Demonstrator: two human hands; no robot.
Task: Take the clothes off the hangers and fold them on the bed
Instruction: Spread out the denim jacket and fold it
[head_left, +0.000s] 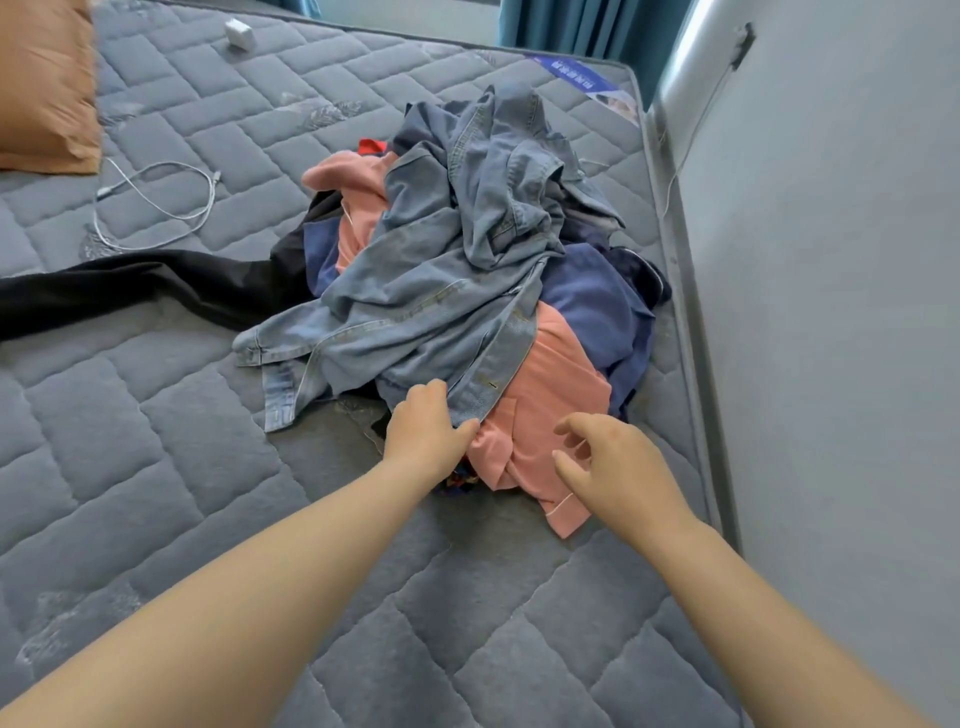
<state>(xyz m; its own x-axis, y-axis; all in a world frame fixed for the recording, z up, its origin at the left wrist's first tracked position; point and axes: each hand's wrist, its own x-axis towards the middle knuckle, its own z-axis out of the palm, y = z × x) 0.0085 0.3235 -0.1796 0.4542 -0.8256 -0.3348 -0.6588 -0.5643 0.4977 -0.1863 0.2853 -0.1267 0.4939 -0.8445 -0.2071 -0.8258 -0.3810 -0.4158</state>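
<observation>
Left grip (423, 431) on denim jacket (415, 291)

At right, pale grey wall (831, 312) is set hard against quilted grey mattress (156, 441). At far end, teal curtains (587, 26) are hung. In corner, silver pipe (685, 78) is mounted. Room is lit softly, evenly.

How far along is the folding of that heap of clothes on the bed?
Barely begun. Done: nothing looks folded; the clothes lie in one crumpled heap on the mattress. In hand: the left grip pinches the hem of the denim jacket, while the right grip hovers open over the pink garment. Left: everything, including the blue garment and the black garment. No hangers show.
</observation>
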